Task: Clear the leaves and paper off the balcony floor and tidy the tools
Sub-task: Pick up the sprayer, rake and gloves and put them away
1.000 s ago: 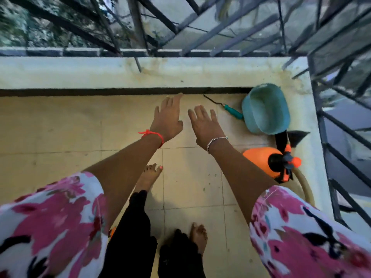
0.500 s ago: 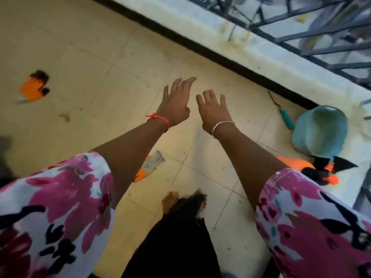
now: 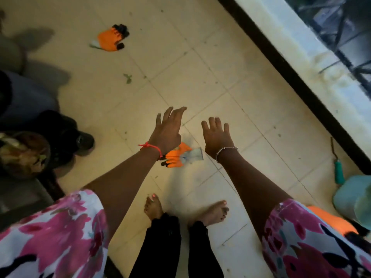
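Note:
My left hand [image 3: 168, 129] and my right hand [image 3: 216, 136] are stretched out over the tiled balcony floor [image 3: 200, 81], fingers spread, holding nothing. An orange and grey work glove [image 3: 180, 156] lies on the tiles just below my left wrist, partly hidden by it. A second orange glove [image 3: 111, 39] with black fingertips lies farther away at the upper left. A small green leaf [image 3: 127, 78] rests on the floor between the two gloves. A hand tool with a teal handle [image 3: 338, 171] lies at the right, near the wall base.
A teal tub [image 3: 353, 197] and an orange sprayer [image 3: 331, 221] sit at the right edge. The parapet ledge [image 3: 313, 57] with railing runs along the upper right. Dark objects and a round pot [image 3: 22, 153] crowd the left side. My bare feet [image 3: 154, 206] stand below.
The view has swung left and down. The tub and sprayer slid toward the right edge, and both gloves and the leaf came into sight. Both hands stay open.

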